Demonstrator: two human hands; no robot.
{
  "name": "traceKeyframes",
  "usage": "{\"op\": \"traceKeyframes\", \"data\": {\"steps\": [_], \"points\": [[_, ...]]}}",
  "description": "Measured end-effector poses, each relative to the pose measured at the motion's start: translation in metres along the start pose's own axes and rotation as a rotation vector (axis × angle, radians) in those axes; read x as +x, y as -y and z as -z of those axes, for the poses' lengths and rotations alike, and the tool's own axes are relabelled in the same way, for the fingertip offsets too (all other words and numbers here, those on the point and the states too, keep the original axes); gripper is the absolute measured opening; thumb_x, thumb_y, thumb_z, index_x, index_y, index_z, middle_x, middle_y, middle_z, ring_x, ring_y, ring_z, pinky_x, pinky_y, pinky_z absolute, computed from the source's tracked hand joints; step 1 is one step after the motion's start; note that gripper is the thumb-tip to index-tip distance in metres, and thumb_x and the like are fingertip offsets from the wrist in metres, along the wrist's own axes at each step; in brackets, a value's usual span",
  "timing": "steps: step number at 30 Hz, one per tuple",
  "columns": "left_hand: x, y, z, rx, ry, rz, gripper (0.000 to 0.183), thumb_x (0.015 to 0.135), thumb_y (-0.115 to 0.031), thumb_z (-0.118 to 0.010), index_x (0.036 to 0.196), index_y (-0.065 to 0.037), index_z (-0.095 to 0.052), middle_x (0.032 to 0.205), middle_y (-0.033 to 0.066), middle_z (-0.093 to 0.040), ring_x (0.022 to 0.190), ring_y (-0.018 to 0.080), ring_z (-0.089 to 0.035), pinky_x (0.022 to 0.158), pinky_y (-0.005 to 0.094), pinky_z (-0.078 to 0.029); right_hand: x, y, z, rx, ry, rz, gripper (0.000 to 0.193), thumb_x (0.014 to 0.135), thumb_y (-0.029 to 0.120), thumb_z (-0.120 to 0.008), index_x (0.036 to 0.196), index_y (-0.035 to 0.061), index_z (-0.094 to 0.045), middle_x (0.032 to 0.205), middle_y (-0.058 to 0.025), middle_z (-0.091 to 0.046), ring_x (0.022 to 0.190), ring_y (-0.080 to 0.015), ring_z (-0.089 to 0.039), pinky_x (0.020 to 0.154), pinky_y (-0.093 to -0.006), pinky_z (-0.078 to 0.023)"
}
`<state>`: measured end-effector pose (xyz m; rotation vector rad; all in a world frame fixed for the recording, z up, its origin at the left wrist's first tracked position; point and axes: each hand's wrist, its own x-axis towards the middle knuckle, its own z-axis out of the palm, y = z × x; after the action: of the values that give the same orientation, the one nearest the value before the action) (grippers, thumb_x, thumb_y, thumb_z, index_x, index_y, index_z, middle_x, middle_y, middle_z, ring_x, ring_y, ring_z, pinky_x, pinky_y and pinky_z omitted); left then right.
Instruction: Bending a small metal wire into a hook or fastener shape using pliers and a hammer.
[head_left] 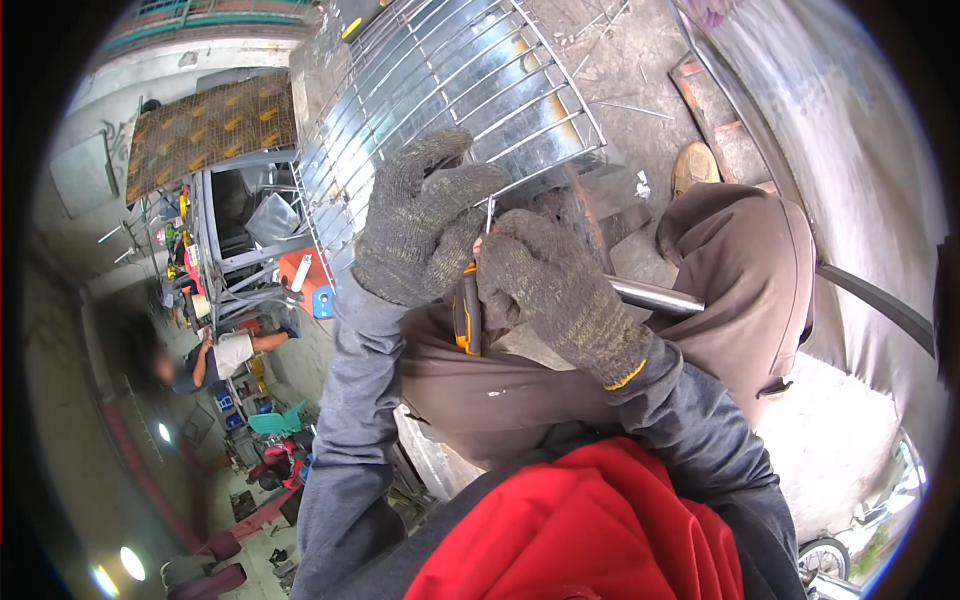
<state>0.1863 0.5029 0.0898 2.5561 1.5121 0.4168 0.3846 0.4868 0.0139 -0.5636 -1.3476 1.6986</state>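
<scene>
A wire rack [450, 75] of thin metal rods lies before me over a shiny sheet of metal [490, 65]. My left hand [425, 215], in a dark knitted glove, has its fingers curled at the rack's near edge. Just right of it, my right hand [555, 290], gloved alike, is closed around a hand tool with an orange and black handle [466, 310]. A thin metal shaft or rod [490, 214] rises between the two hands. The gloves hide the tool's working end, so its exact kind does not show.
A metal tube [655, 295] lies by my right knee. Left stand a grey metal frame [255, 205], an orange box [303, 270] and another person [225, 355]. A red-brown angled frame [705, 100] rests on the floor at right, near a grey cover [820, 110].
</scene>
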Motion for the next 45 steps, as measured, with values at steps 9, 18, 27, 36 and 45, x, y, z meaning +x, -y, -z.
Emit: {"op": "traceKeyframes", "data": {"steps": [9,18,27,36,45], "points": [[0.015,0.006,0.025,0.007,0.249,-0.047,0.049,0.080,-0.023,-0.086,0.126,-0.014,-0.074,0.140,0.0211,-0.058,0.118,0.0409,-0.063,0.093,0.0484,-0.055,0.003,0.017,-0.005,0.358,-0.048,-0.210,0.025,0.106,0.027,-0.063,0.099,0.0029,-0.063,0.069,-0.0038,-0.059,0.056,-0.0122,-0.058,0.055,-0.0283,-0.049],[-0.006,0.011,-0.013,0.097,-0.017,-0.035,0.044,0.077,-0.021,-0.087,0.120,-0.018,-0.078,0.141,0.0178,-0.062,0.127,0.0398,-0.060,0.106,0.0519,-0.049,-0.009,0.013,0.010,0.363,0.053,-0.354,0.019,0.102,0.019,-0.070,0.106,0.0010,-0.065,0.086,-0.0049,-0.069,0.074,-0.0126,-0.067,0.068,-0.0299,-0.054],[-0.002,0.007,-0.013,0.105,-0.079,-0.096,0.041,0.080,-0.022,-0.088,0.118,-0.013,-0.078,0.139,0.0166,-0.064,0.126,0.0379,-0.062,0.103,0.0478,-0.053,-0.017,-0.006,0.015,0.132,-0.067,-0.366,0.016,0.101,0.017,-0.069,0.111,0.0041,-0.066,0.094,-0.0046,-0.069,0.088,-0.0108,-0.065,0.077,-0.0297,-0.055],[-0.010,0.019,-0.028,0.158,-0.168,-0.181,0.031,0.095,-0.033,-0.070,0.119,-0.016,-0.078,0.144,0.0039,-0.064,0.130,0.0246,-0.061,0.110,0.0418,-0.051,-0.046,0.030,0.011,-0.146,-0.160,-0.244,0.012,0.101,0.011,-0.069,0.110,0.0040,-0.065,0.074,0.0045,-0.055,0.066,-0.0046,-0.048,0.061,-0.0253,-0.043],[-0.008,0.024,-0.044,0.334,-0.134,-0.183,0.029,0.102,-0.028,-0.057,0.123,-0.034,-0.077,0.140,-0.0125,-0.066,0.140,0.0168,-0.052,0.114,0.0371,-0.046,-0.088,0.022,-0.049,-0.679,0.387,-0.237,0.020,0.103,0.020,-0.067,0.112,0.0015,-0.066,0.085,-0.0072,-0.069,0.080,-0.0163,-0.066,0.074,-0.0350,-0.052]]}}
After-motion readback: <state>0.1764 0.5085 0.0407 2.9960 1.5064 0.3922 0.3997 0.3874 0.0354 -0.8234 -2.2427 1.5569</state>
